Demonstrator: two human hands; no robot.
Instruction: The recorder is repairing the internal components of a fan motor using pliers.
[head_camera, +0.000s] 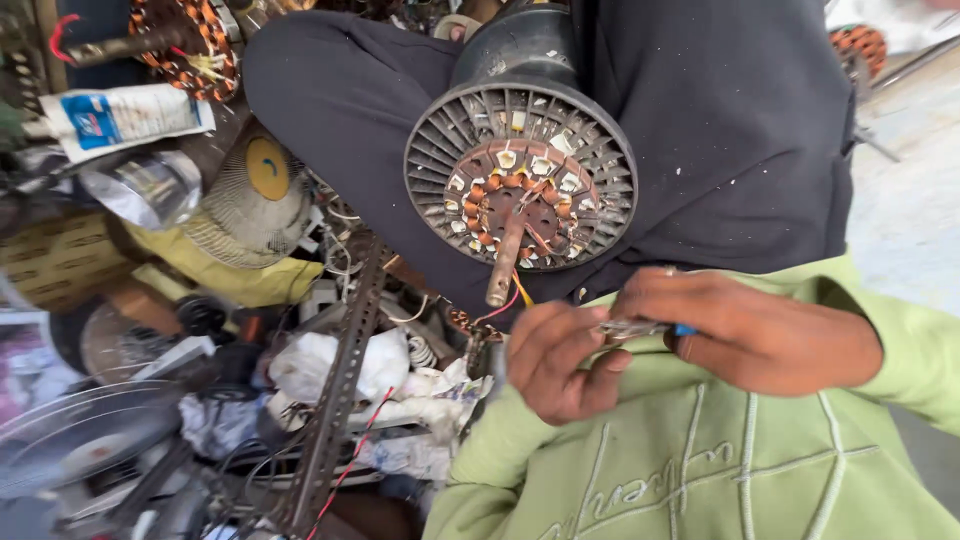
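A round fan motor (520, 175) with dark slotted housing, copper windings and a rusty shaft rests against my dark-trousered leg, shaft pointing down toward my hands. Red and yellow wires (508, 300) run from under it. My right hand (750, 325) grips a small metal tool with a blue handle (640, 327), tip pointing left. My left hand (560, 360) is curled just below the motor, fingers pinched at the tool's tip; what it holds is too small to make out. Both sleeves are light green.
To the left lies a cluttered heap: a perforated metal angle bar (340, 390), a fan grille (70, 430), a cream fan guard with yellow hub (255, 200), another wound stator (190, 40), crumpled white cloth and loose wires. Concrete floor (910, 210) shows at right.
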